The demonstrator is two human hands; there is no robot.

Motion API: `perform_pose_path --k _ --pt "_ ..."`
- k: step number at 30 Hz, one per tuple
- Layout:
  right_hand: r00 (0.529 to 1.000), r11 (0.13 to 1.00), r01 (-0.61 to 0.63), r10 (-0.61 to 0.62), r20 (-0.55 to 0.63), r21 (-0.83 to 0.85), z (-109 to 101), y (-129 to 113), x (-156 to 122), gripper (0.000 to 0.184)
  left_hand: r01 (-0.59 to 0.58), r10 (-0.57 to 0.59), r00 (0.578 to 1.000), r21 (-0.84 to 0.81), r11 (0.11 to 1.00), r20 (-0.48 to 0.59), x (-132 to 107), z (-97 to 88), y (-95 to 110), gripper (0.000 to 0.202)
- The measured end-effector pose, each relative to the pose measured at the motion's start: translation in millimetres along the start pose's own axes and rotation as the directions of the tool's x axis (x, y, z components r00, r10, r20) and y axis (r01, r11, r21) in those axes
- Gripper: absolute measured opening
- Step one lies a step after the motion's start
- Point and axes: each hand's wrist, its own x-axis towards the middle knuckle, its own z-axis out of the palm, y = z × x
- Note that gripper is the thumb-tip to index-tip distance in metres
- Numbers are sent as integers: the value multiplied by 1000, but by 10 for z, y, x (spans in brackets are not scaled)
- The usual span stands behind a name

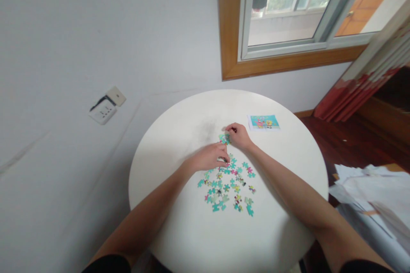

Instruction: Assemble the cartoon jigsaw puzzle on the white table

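Note:
Small jigsaw puzzle pieces [219, 184] in teal, pink and yellow lie scattered over the white round table [166, 145]. My left hand [209, 157] reaches over the upper edge of this spread. Its thumb and fingertips come together on a puzzle piece, mostly hidden by the fingers. Just beyond it sits a small joined section of puzzle [224, 138]. My right hand [239, 135] is beside that section, on its right, with fingers curled closed. Whatever those fingers hold, if anything, is hidden. A picture card [264, 122] with cartoon figures on teal lies to the right of my right hand.
The table's far side stands close to a white wall [160, 30] with a socket [103, 111]. Above is a wood-framed window [230, 30]. A red and white curtain [339, 98] hangs at right. Papers [374, 192] are piled beside the table's right edge.

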Motion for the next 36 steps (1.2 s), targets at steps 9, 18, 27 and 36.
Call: perform_pose_path --k 9,18,27,36 --pt "1000 1000 -13 13 -2 -11 -2 -29 1 27 -31 24 996 88 996 86 21 32 101 4" --pt "1000 1000 -7 7 -3 12 2 -11 -3 26 -66 52 994 146 987 95 -38 81 142 5" --pt "1000 1000 -3 3 -5 0 1 -2 2 26 -18 18 997 2 1000 70 -4 18 109 7" --pt "1000 1000 -19 19 1 7 -3 -24 1 27 17 -22 997 83 996 68 -3 55 137 3"
